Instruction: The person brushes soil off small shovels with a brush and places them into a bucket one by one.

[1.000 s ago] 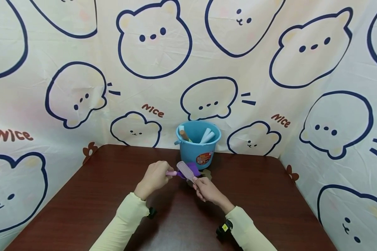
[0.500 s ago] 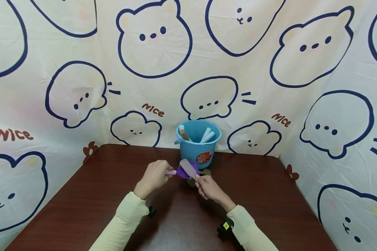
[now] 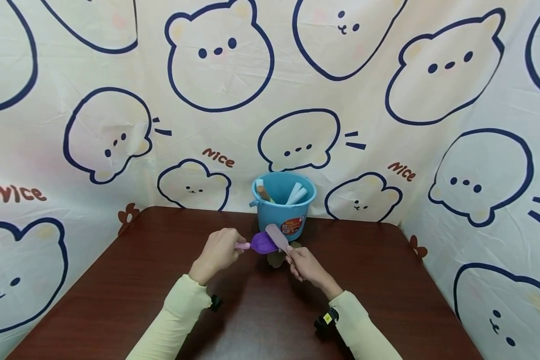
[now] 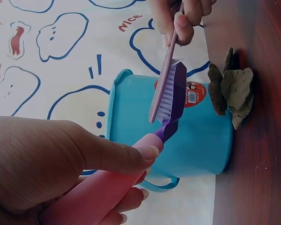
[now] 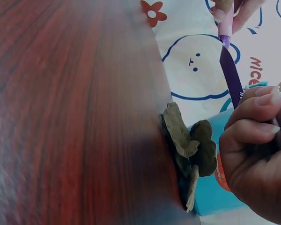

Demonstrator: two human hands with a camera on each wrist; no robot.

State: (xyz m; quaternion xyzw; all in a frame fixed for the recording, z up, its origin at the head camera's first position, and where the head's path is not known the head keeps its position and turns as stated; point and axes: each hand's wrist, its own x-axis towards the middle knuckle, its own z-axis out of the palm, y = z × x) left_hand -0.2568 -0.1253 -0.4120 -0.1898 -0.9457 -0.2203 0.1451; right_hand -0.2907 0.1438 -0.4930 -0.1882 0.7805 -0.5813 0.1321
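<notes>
My left hand grips the pink handle of a small purple shovel, held above the table in front of a blue bucket. My right hand holds a pale pink brush by its handle. In the left wrist view the brush's lavender bristles lie against the face of the shovel blade. Below and beside the tools, several flat grey-brown lumps, clay-like in look, stand on the table against the bucket.
White rolls and a brown stick-like piece poke up inside the bucket. A dark wooden table spreads beneath, with a cartoon-printed cloth behind it and at both sides.
The brush and my right hand have shifted right along the shovel, from near its handle end toward its far end. More of the purple blade shows now. My left hand has barely moved.
</notes>
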